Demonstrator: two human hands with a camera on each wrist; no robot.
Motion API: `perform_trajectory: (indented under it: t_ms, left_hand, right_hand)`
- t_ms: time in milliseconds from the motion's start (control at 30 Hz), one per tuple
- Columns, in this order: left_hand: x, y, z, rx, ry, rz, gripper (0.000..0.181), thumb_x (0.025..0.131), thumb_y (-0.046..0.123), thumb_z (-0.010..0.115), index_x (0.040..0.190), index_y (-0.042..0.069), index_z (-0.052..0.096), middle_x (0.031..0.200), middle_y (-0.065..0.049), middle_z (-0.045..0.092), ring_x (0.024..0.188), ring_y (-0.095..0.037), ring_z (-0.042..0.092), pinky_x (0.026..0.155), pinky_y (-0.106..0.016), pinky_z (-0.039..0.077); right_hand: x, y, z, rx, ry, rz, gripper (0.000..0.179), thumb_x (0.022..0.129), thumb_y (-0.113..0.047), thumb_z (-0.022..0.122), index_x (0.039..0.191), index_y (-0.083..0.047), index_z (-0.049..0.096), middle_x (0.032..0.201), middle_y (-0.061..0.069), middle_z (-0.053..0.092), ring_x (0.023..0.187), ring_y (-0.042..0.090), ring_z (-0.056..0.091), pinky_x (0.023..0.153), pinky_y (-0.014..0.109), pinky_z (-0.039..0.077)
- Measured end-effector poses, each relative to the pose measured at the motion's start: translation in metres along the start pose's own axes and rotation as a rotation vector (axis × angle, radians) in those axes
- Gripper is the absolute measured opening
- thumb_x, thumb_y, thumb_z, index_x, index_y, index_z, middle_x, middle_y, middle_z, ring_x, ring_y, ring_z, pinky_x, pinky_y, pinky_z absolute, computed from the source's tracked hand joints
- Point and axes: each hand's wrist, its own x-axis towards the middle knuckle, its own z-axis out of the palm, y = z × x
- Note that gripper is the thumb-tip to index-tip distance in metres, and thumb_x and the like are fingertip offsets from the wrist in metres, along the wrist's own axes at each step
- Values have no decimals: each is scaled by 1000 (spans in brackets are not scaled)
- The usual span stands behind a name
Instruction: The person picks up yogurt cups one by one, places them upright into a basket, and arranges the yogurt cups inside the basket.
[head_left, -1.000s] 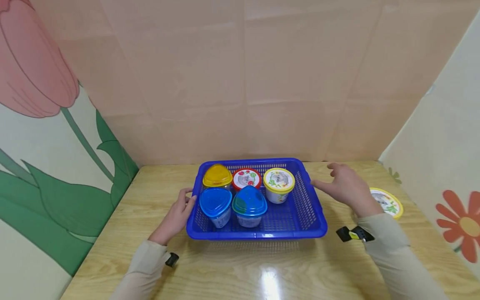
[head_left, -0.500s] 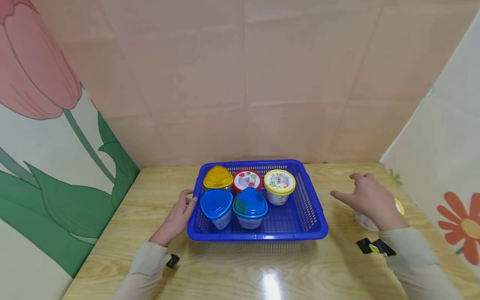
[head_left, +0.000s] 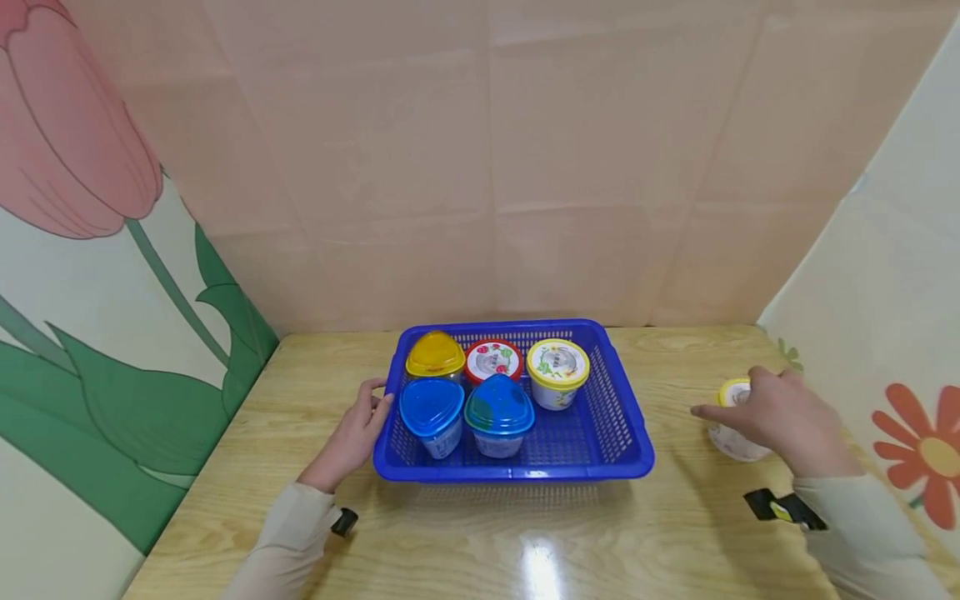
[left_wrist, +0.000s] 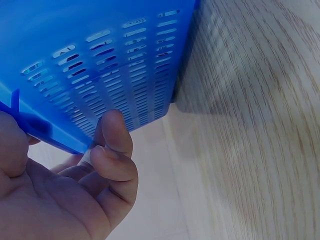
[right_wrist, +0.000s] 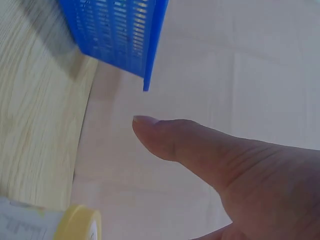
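My left hand grips the left rim of a blue plastic basket, with the thumb at the rim and curled fingers outside the slotted wall in the left wrist view. On the right, my right hand hovers with its thumb extended over a white tub with a yellow lid, hiding part of it. In the right wrist view the tub's yellow lid lies apart from the thumb. The basket contains a yellow-lidded container, blue-lidded containers, a red-rimmed tub and a yellow-rimmed tub.
The basket stands on a wood-grain table. A pinkish sheet rises along the back edge. Flower-patterned panels stand at both sides.
My right hand has moved right and toward the front, away from the basket's right side, to over the white tub. My left hand has stayed on the rim.
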Motion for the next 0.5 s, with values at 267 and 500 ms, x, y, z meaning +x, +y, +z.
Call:
perform_trajectory:
  t_ms: [267, 500]
  left_hand:
    - [0, 0, 0, -3, 2, 0, 46, 110, 37, 34, 147, 10, 31, 110, -16, 63, 87, -21, 67, 82, -41, 57]
    - [0, 1, 0, 5, 2, 5, 46, 110, 36, 35, 147, 10, 31, 109, -16, 63, 87, -21, 67, 82, -42, 57]
  right_hand:
    - [-2, 11, 0, 16, -48, 74, 112, 72, -81, 65, 111, 21, 42, 88, 32, 40, 73, 39, 50, 50, 46, 43]
    - [-2, 17, 3, 15, -79, 92, 118, 73, -81, 65, 117, 24, 37, 90, 35, 36, 70, 41, 52, 52, 48, 44]
